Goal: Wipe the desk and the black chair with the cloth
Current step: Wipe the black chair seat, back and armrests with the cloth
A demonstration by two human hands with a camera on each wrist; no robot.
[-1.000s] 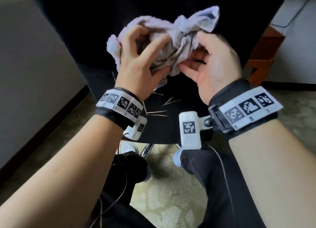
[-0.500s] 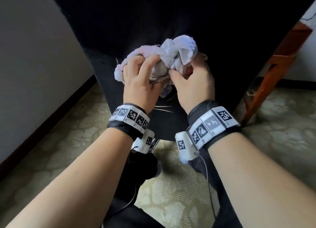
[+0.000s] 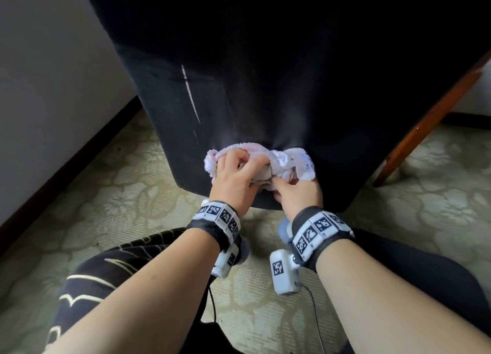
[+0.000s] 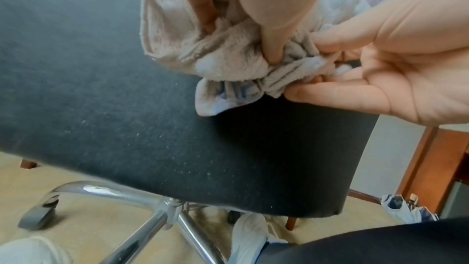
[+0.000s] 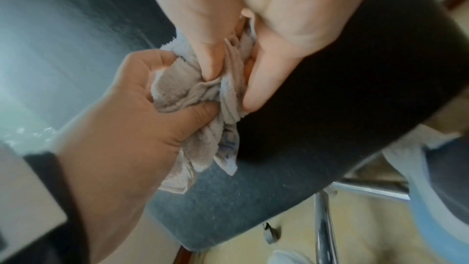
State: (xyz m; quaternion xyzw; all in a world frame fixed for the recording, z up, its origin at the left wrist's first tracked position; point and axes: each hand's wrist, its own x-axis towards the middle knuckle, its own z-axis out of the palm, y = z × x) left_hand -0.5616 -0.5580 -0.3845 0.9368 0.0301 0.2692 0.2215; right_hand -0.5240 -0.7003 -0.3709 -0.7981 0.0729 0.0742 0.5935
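The black chair (image 3: 265, 74) stands in front of me, its fabric back filling the head view. A bunched pale pink-white cloth (image 3: 287, 158) lies pressed against the lower part of that back, just above its bottom edge. My left hand (image 3: 239, 167) grips the cloth's left side with curled fingers. My right hand (image 3: 295, 186) pinches the right side, thumb and fingers on the folds. In the left wrist view the cloth (image 4: 228, 61) is crumpled between both hands over the chair (image 4: 127, 107). The right wrist view shows the same cloth (image 5: 203, 95).
A pale wall with a dark baseboard (image 3: 66, 165) runs along the left. A wooden desk leg (image 3: 425, 125) slants down at the right. Under the chair are a chrome star base (image 4: 162, 208) and a caster (image 4: 35, 218). My knees and white shoes are on the patterned carpet (image 3: 119, 194).
Both hands have carried the bunched cloth down the chair back, from its upper part to near the bottom edge. The grip on the cloth has stayed.
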